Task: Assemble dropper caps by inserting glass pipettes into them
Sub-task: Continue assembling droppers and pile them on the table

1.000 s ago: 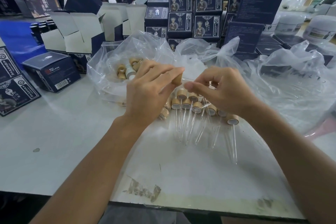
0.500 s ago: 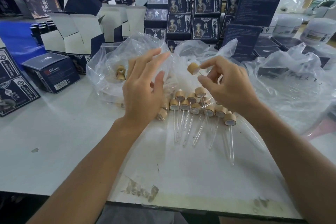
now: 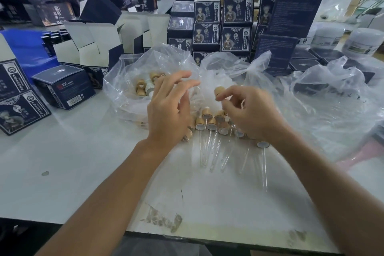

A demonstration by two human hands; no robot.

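Since a second ago the two hands have come apart: back then they were pressed together over one cap, and now the right hand (image 3: 252, 113) has it alone while the left hand (image 3: 169, 108) has let go and lifted off a bit.

Head view, the only one we get: right hand pinches a wooden cap (image 3: 219, 91) between thumb and fingertips, held up above the table (image 3: 72, 172), just in front of the crinkly plastic bag (image 3: 133, 81). Can't really tell whether a glass tube hangs from that cap, it's hidden or too blurry. Left hand is loose and spread wide, fingers pointing forward toward the bag, holding nothing.

Under and between the hands lies a bunch of finished droppers (image 3: 209, 129), caps bunched together, glass tubes pointing back toward the person. One dropper (image 3: 263, 151) sits a little apart on the right. More loose caps (image 3: 141, 88) are inside the bag on the left.

Dark blue boxes (image 3: 235, 25) are stacked behind, one closed box (image 3: 64, 87) on the left, white jars (image 3: 362, 42) at far right.
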